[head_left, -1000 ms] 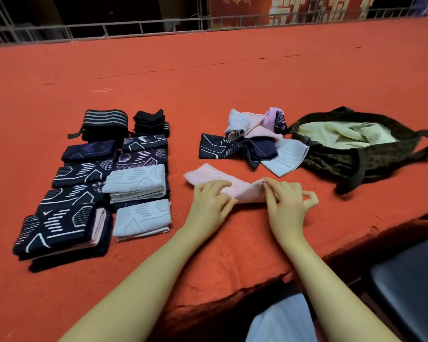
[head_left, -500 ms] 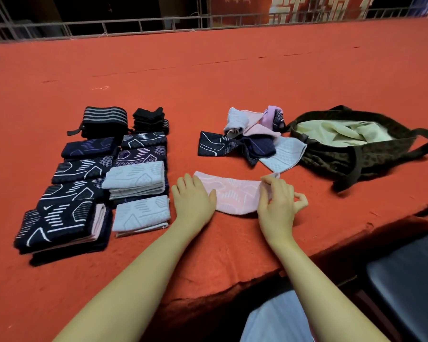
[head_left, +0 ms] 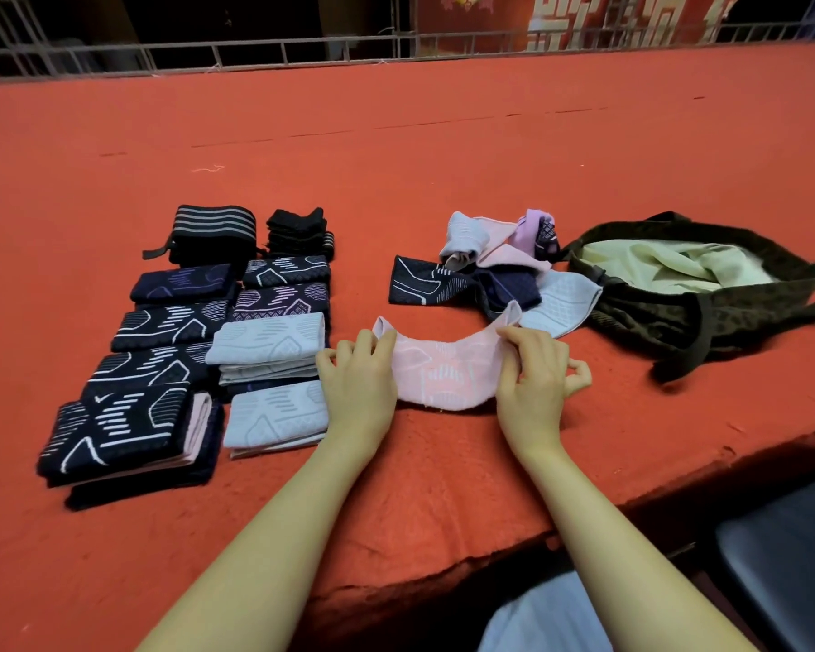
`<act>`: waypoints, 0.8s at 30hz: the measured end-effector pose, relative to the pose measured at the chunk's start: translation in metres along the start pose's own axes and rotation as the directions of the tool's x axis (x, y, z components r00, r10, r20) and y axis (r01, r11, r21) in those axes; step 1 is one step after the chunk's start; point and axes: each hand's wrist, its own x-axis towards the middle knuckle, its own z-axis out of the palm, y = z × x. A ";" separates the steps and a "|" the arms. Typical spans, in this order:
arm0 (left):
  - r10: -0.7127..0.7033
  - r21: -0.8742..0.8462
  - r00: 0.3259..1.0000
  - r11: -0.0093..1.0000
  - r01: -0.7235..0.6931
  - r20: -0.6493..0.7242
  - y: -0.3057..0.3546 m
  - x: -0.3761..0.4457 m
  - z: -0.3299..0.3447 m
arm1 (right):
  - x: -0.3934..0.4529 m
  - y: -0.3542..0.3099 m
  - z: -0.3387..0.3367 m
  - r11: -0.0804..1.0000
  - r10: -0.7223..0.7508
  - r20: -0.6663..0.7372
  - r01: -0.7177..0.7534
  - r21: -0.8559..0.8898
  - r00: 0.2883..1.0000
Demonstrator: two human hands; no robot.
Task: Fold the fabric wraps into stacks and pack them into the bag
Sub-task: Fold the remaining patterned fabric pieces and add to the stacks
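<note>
A pink fabric wrap (head_left: pixel 443 369) lies spread on the red cloth in front of me. My left hand (head_left: pixel 356 376) pinches its left end and my right hand (head_left: pixel 532 369) pinches its right end, both ends lifted a little. Left of it sit several folded stacks: dark patterned wraps (head_left: pixel 114 425) and pale blue-grey ones (head_left: pixel 274 414). Behind the pink wrap is a loose heap of unfolded wraps (head_left: pixel 485 270). A dark olive bag (head_left: pixel 706 303) lies open at the right, its pale green lining showing.
The red-covered table's (head_left: pixel 443 148) front edge runs diagonally below my forearms. A dark seat (head_left: pixel 791 557) stands at the lower right. A metal railing (head_left: pixel 396 49) lines the table's far edge. A black striped roll (head_left: pixel 212 230) heads the stacks.
The pink wrap was bunched narrow between my hands; my hands have moved apart and spread it flat, and now each holds one end, raised.
</note>
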 end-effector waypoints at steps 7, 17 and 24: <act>0.001 0.172 0.973 0.984 -0.042 0.230 0.003 -0.011 -0.005 | 0.004 0.011 0.012 0.937 0.215 0.350 -0.092 -0.337 0.912; 0.163 -0.174 0.715 0.983 -0.058 0.680 0.044 -0.004 0.007 | -0.008 0.021 0.005 0.823 0.411 0.344 -0.182 -0.538 0.844; 0.208 -0.154 0.651 0.978 -0.140 0.730 0.044 0.008 0.018 | -0.010 0.020 0.006 0.990 0.064 0.201 -0.037 -0.133 0.977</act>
